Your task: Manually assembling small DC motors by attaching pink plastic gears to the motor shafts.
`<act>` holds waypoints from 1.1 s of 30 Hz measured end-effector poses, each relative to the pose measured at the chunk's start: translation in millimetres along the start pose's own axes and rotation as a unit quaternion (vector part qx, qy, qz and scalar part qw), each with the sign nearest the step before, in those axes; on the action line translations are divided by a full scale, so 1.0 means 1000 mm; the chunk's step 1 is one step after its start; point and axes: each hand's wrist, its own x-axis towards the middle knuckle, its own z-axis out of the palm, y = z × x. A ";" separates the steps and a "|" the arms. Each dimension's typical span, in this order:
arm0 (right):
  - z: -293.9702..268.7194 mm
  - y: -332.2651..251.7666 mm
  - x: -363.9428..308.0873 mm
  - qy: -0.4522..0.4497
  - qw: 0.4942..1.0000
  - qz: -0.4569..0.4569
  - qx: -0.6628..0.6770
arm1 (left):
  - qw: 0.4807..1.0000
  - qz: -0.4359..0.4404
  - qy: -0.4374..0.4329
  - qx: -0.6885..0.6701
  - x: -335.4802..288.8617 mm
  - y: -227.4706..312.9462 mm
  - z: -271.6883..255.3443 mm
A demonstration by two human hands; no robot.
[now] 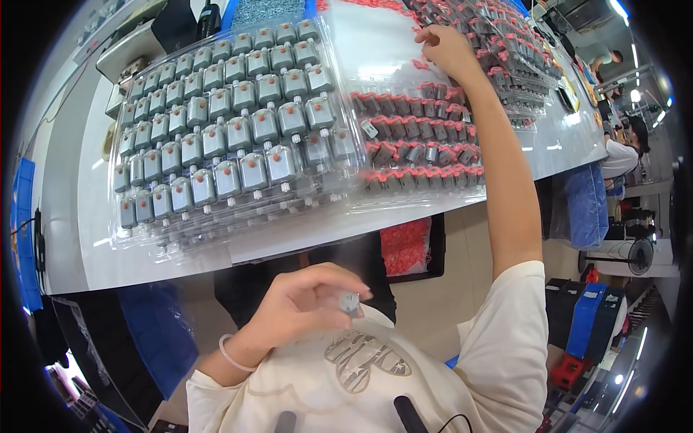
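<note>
Close to my chest, my left hand (307, 299) is closed around a small grey metal motor (349, 304), holding it between thumb and fingers. My right arm stretches out over the table. At its end my right hand (446, 52) hovers by some loose pink-red pieces (420, 64), its bent fingers apart and no held thing visible. Just below it lies a clear tray of dark motors with pink-red pieces on them (415, 130). To the left, rows of silver motors with orange-red dots (224, 137) fill stacked clear plastic trays.
Stacked trays of dark and red parts (516, 68) stand at the far right of the white table (289, 249). A blue bin of small metal parts (267, 10) sits at the back. Under the table edge is a black box of pink-red pieces (406, 249). A fan (639, 256) stands farther right.
</note>
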 end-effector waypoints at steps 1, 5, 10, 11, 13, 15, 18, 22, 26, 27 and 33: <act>-0.002 0.001 0.000 -0.001 1.000 -0.001 0.000 | 1.000 0.000 0.001 0.000 -0.001 0.001 0.004; -0.020 -0.019 -0.011 -0.049 0.973 0.073 0.215 | 0.992 -0.058 0.092 -0.069 -0.006 0.000 0.020; -0.037 -0.089 -0.069 -0.083 0.886 0.067 0.450 | 0.990 -0.030 0.108 -0.087 -0.008 -0.008 0.008; -0.043 -0.110 -0.090 -0.100 0.881 0.038 0.460 | 0.989 -0.014 0.120 -0.089 -0.006 -0.008 0.008; -0.053 -0.154 -0.136 -0.140 0.860 0.009 0.491 | 0.987 0.009 0.129 -0.096 -0.004 -0.012 0.009; -0.051 -0.174 -0.174 -0.161 0.846 -0.061 0.505 | 0.993 0.021 0.048 -0.105 -0.001 -0.017 0.001; -0.037 -0.188 -0.215 -0.148 0.870 -0.109 0.458 | 0.990 0.027 0.090 -0.108 0.004 -0.018 0.003; -0.022 -0.196 -0.234 -0.084 0.924 -0.123 0.352 | 0.991 0.069 0.098 -0.058 0.006 -0.023 0.001; -0.028 -0.200 -0.244 -0.057 0.918 -0.100 0.380 | 0.988 0.089 0.124 -0.004 0.005 -0.023 0.004; -0.025 -0.200 -0.246 -0.060 0.917 -0.099 0.381 | 0.986 0.090 0.141 0.001 0.005 -0.023 0.006; -0.016 -0.200 -0.250 -0.049 0.926 -0.110 0.358 | 0.986 0.097 0.130 -0.027 0.003 -0.025 0.003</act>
